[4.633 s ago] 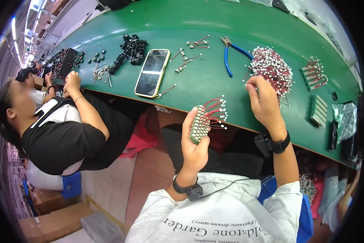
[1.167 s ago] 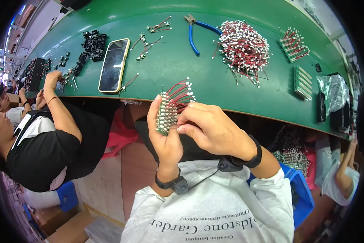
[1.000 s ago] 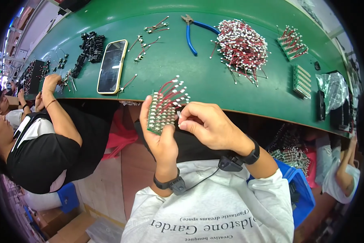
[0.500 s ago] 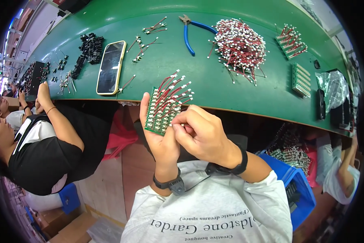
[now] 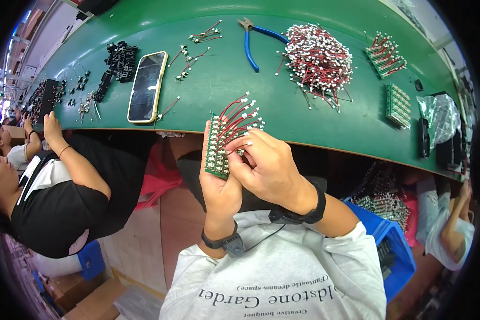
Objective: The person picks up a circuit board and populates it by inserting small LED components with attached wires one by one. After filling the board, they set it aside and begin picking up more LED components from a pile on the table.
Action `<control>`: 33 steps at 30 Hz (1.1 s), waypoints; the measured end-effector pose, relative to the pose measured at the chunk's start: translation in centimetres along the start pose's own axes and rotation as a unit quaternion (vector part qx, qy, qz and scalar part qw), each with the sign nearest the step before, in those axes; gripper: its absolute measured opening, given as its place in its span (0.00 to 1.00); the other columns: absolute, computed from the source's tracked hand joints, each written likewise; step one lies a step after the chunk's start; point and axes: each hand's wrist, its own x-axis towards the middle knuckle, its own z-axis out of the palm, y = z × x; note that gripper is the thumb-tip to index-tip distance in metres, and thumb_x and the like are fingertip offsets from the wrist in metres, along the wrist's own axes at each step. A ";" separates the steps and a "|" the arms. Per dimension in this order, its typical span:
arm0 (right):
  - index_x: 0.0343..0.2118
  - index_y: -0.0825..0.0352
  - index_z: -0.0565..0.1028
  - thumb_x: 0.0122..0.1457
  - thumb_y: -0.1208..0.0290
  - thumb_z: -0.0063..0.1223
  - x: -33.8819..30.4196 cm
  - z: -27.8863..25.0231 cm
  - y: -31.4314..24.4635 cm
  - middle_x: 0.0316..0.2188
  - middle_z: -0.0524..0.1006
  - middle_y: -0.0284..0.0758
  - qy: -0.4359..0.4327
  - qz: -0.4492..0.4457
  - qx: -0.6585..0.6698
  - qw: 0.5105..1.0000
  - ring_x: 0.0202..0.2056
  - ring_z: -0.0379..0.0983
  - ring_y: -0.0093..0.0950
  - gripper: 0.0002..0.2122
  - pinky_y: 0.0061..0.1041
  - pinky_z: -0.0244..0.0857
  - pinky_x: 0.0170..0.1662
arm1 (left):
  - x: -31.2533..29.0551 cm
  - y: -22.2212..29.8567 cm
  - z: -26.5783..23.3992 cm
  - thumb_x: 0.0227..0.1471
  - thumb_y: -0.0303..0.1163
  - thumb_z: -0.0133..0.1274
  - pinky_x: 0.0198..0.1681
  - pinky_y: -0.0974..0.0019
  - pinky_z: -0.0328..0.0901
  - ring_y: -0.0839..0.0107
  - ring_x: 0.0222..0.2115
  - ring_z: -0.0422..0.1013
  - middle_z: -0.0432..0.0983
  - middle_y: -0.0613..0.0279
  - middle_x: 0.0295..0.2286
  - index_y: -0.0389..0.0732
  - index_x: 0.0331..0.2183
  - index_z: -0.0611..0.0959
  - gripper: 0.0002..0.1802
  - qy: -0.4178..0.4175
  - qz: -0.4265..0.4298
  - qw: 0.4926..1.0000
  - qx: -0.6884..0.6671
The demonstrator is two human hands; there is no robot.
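Observation:
My left hand (image 5: 218, 196) holds a green circuit board (image 5: 214, 148) from behind, just off the table's front edge. Rows of small white sockets cover the board, and many red wires with white plugs rise from its far and right side. Over the board's near right part, my right hand (image 5: 274, 168) is closed, thumb and forefinger pinching a short red wire lead (image 5: 239, 148). Its white plug shows by the forefinger; the end between the fingertips is hidden. Both wrists wear black bands.
On the green table (image 5: 208, 101) lie a phone (image 5: 146, 88), blue-handled pliers (image 5: 249, 45), a large heap of red wire leads (image 5: 319, 61) and two more boards (image 5: 398, 104) at right. A blue crate (image 5: 392, 261) stands at my right. A co-worker (image 5: 64, 197) sits at left.
The board has shifted slightly right and turned more upright in my left hand. My right fingers, earlier low at the board's edge, now hold a red wire lead over it.

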 end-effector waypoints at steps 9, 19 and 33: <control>0.29 0.70 0.75 0.46 0.83 0.59 -0.3 0.1 0.4 0.24 0.73 0.37 -0.010 -0.029 -0.044 0.999 0.19 0.69 0.28 0.06 0.26 0.63 0.22 | 0.1 0.3 0.4 0.62 0.25 0.49 0.49 0.69 0.66 0.73 0.46 0.71 0.74 0.57 0.46 0.32 0.50 0.74 0.16 0.001 0.013 1.000 0.022; 0.30 0.70 0.74 0.46 0.81 0.61 0.0 -0.9 0.8 0.26 0.74 0.35 -0.085 -0.141 -0.153 0.974 0.23 0.74 0.32 0.08 0.28 0.69 0.24 | -0.1 0.1 -0.1 0.60 0.20 0.48 0.51 0.68 0.65 0.73 0.47 0.71 0.73 0.57 0.48 0.30 0.53 0.71 0.19 -0.014 0.016 1.000 0.018; 0.31 0.68 0.74 0.50 0.82 0.58 0.1 -1.0 0.9 0.26 0.77 0.36 -0.103 -0.024 -0.102 0.989 0.25 0.76 0.35 0.06 0.30 0.70 0.26 | -0.2 0.0 -0.4 0.54 0.10 0.42 0.57 0.68 0.60 0.71 0.53 0.66 0.67 0.53 0.54 0.30 0.64 0.55 0.36 -0.029 -0.017 0.998 0.059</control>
